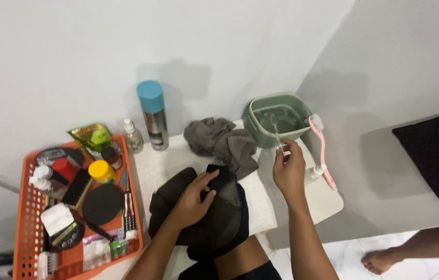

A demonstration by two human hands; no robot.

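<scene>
An orange tray [25, 207] of brushes and bottles is seen at nine o'clock on the white table [266, 202]. A black cap [222, 218] at the centre is pressed flat by the left hand [194, 199], fingers spread narrow. A grey cloth [224, 142] lies at twelve o'clock of it. At two o'clock, a thin brush [276, 134] is pinched by the right hand [289, 168], its tip dipped in the green tub [276, 122]. A pink brush [323, 150] lies just beside.

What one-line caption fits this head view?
Left hand presses a black cap on a white table; right hand dips a thin brush into a green basin.
</scene>
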